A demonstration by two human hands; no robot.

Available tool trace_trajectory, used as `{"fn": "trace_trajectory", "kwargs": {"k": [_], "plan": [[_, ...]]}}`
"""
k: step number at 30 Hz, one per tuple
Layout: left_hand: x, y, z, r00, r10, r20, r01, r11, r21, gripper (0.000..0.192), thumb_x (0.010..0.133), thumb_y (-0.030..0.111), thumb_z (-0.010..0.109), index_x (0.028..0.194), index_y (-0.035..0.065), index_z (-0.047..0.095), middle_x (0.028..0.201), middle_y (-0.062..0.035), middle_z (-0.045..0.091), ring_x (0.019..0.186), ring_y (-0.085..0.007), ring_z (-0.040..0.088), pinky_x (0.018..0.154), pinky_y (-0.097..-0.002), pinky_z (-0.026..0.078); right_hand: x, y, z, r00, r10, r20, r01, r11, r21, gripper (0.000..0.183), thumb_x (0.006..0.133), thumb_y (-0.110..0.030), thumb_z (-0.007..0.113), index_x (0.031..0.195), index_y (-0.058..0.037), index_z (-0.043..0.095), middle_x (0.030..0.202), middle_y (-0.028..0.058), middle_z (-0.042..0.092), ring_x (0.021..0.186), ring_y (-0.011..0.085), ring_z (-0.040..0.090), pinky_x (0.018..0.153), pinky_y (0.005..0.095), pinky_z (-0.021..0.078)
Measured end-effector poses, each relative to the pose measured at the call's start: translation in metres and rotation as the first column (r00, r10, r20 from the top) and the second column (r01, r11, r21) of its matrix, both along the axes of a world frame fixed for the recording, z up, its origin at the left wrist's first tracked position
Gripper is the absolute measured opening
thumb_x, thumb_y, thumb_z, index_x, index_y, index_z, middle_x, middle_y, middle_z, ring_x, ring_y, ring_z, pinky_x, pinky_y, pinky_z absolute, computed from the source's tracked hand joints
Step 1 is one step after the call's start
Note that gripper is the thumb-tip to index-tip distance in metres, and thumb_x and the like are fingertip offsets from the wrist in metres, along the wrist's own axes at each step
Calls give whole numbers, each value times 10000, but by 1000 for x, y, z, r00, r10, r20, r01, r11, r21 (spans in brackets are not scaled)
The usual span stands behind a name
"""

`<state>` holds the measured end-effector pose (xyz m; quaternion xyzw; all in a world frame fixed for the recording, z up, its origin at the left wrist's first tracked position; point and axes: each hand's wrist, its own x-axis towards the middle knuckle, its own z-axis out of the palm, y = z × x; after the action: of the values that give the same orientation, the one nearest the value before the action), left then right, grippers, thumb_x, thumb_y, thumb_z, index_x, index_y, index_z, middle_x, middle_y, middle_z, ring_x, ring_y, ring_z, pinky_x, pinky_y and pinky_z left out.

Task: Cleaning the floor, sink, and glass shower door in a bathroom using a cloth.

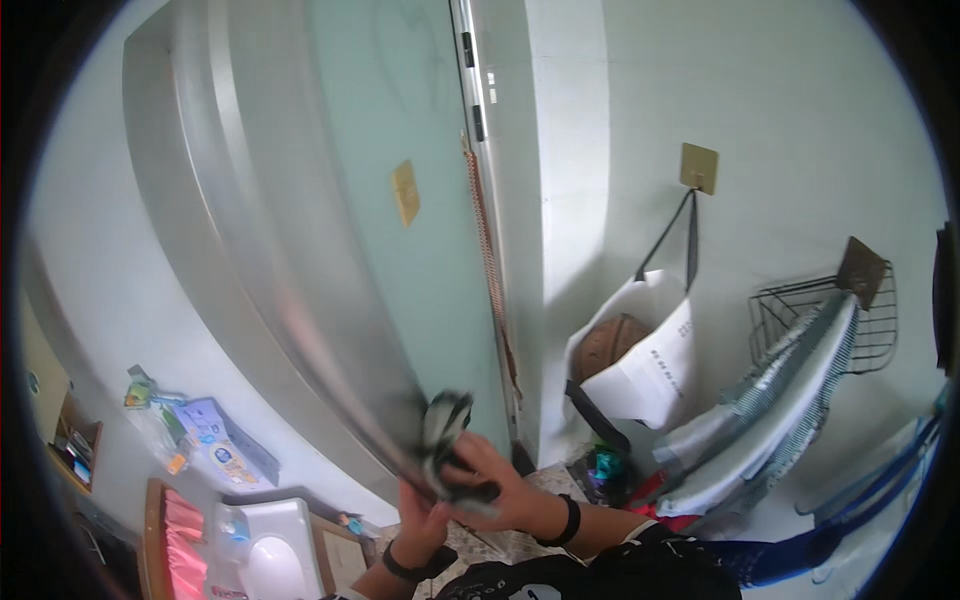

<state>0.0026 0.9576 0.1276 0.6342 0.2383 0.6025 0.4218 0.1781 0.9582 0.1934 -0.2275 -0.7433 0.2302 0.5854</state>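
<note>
My right hand (491,480) grips a blurred dark and pale striped cloth (446,424), which bunches up above and below the fingers. A dark band circles that wrist. Close beside it on the left, my left hand (422,525) has its fingers up by the metal edge of a door; blur hides whether they hold the edge or part of the cloth. A dark watch-like band is on the left wrist. The door has a pale green frosted panel (390,285) and a wide metal frame (300,247). A gold adhesive plate (406,193) sits on the panel.
From a wall hook (699,168) hangs a white bag (649,360) with a brown ball (611,346) inside. Further right are a wire basket (825,319) and hanging towels (787,405). At lower left stands a white washbasin (274,559), with a purple pouch (221,442) above it.
</note>
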Motion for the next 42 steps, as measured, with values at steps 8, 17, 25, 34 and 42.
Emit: {"fn": "trace_trajectory", "kwargs": {"k": [8, 17, 25, 34, 42], "plan": [[-102, 58, 14, 946, 201, 254, -149, 966, -209, 555, 911, 113, 504, 1440, -30, 422, 1388, -131, 549, 1262, -219, 536, 1065, -361, 429, -114, 115, 4, 919, -242, 311, 34, 835, 548, 594, 738, -376, 758, 1310, -278, 632, 1408, 91, 501, 1368, 341, 418, 1058, 656, 290], [-221, 160, 4, 923, 369, -110, -383, 911, -155, 328, 934, 187, 709, 1190, 39, 567, 982, 17, 606, 881, -89, 548, 798, -260, 462, -220, 231, 107, 819, -573, 0, 429, 614, 663, 742, 672, -391, 858, 1296, -83, 602, 1383, 154, 530, 1246, 389, 440, 1030, 538, 347], [-295, 250, -4, 974, 224, -13, -224, 966, -132, 213, 965, 228, 699, 1032, 62, 584, 870, 49, 574, 795, -57, 515, 717, -249, 446, -197, 370, 140, 432, -886, -169, 872, 362, 330, 902, 821, -395, 740, 1547, -48, 332, 1562, 138, 404, 1446, 361, 313, 1166, 550, 174], [-314, 280, 4, 972, 232, -23, -232, 957, -172, 224, 995, 228, 671, 1104, 58, 575, 916, 64, 557, 854, -45, 498, 771, -246, 448, -200, 422, 163, 649, -709, -274, 753, 649, 104, 687, 995, -440, 530, 1548, -71, 356, 1642, 154, 275, 1516, 400, 198, 1182, 640, 58], [-329, 294, -20, 935, 353, 15, -345, 922, -174, 168, 1004, 188, 647, 1094, 63, 581, 897, 53, 551, 837, -48, 492, 767, -223, 430, -248, 387, 10, 665, -690, 286, 444, 673, 592, 689, 791, -328, 718, 1441, -222, 515, 1568, 125, 351, 1436, 458, 300, 957, 799, 294]]}}
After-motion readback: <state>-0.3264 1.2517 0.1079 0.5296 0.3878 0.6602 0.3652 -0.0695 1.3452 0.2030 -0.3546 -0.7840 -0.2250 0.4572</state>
